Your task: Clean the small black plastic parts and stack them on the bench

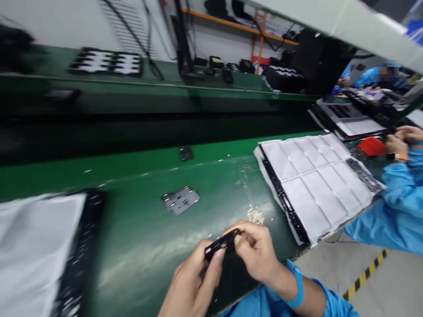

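Both my hands hold one small flat black part (220, 243) with holes along it, just above the near edge of the green table (139, 246). My left hand (193, 284) pinches its lower left end with thumb and fingers. My right hand (256, 253) grips its upper right end with curled fingers; a blue band sits on that wrist. A similar grey and black flat part (180, 200) lies on the table a little beyond my hands.
A black tray stack under white padded sheets (313, 182) lies to the right. Another stack under a white sheet (36, 251) is at the left. A co-worker in a blue coat (401, 198) works at the right. Beyond runs a dark conveyor (132, 132).
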Demonstrator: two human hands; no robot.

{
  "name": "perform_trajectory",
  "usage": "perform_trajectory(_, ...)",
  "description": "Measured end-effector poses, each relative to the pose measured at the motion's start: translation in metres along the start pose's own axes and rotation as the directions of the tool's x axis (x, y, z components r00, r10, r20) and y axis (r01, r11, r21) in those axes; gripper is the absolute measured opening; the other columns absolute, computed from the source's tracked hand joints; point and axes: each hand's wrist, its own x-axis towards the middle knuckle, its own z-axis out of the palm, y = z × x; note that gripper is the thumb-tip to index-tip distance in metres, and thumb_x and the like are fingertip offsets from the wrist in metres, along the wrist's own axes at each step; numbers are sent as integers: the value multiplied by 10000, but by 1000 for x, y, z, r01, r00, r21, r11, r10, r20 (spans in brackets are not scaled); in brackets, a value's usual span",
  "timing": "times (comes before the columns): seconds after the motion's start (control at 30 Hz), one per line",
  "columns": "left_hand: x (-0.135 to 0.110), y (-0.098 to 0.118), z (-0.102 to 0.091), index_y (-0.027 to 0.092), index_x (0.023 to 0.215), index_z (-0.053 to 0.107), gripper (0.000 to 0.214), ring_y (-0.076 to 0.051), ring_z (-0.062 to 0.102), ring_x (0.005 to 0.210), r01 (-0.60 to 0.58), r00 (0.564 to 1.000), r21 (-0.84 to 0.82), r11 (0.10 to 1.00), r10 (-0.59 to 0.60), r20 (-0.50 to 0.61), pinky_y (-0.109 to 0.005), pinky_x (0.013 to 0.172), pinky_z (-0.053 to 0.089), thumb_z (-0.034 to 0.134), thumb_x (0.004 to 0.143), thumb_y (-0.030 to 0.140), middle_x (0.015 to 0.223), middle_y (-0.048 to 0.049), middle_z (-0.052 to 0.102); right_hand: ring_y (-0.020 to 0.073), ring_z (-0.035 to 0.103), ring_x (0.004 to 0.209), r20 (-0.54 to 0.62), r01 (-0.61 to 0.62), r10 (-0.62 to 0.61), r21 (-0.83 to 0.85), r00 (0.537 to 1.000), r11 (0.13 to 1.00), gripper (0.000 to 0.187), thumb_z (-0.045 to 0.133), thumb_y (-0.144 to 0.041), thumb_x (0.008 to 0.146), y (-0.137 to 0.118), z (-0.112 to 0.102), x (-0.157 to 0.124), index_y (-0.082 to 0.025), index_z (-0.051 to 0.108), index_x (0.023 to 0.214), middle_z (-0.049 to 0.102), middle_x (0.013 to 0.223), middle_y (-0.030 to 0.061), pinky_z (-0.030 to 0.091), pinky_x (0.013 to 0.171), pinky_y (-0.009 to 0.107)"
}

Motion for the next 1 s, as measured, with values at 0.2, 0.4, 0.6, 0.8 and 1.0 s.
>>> perform_trajectory(0.2, 12, 5, 3, 256, 832, 518, 356, -176, 513, 539, 66, 997, -67, 996, -63, 49, -279, 546, 394, 427, 1060, 513, 599, 34, 531, 125, 502, 556, 121, -70, 65, 41, 991, 997, 264, 631, -328, 957, 11, -23, -2, -164, 766, 1112, 568, 652, -31, 442, 555, 234)
perform_trajectory(0.4, 20, 7, 3, 250, 804, 480, 388, -180, 528, 620, 46, 993, -130, 990, -31, 115, -300, 640, 411, 327, 1094, 458, 670, 26, 534, 128, 529, 546, 158, -80, 89, -62, 983, 995, 317, 568, -418, 1052, 9, -36, 2, -155, 738, 1105, 556, 614, -43, 412, 560, 245)
perform_trajectory(0.6, 24, 4, 8, 257, 764, 403, 423, -171, 427, 586, 104, 994, -265, 959, -91, 60, -302, 597, 345, 287, 1091, 498, 635, 41, 444, 115, 567, 567, 136, 42, -24, -134, 990, 990, 323, 514, -388, 1101, 9, -30, 0, -173, 733, 1001, 635, 832, 15, 453, 567, 258)
perform_trajectory(0.8, 25, -6, 14, 253, 779, 405, 415, -162, 375, 582, 74, 997, -280, 957, -75, 7, -300, 583, 303, 279, 1094, 493, 647, 53, 387, 106, 587, 569, 156, 105, -86, -115, 984, 988, 275, 502, -320, 1113, 8, -27, -3, -184, 737, 1070, 664, 937, 38, 492, 575, 258)
perform_trajectory(1.0, 25, -10, 18, 247, 796, 410, 388, -161, 389, 604, 26, 999, -239, 971, -36, -37, -302, 606, 300, 264, 1098, 443, 677, 55, 365, 93, 589, 547, 137, 134, -123, -80, 983, 988, 236, 516, -275, 1106, 9, -25, -3, -191, 735, 1075, 666, 940, 35, 494, 544, 241)
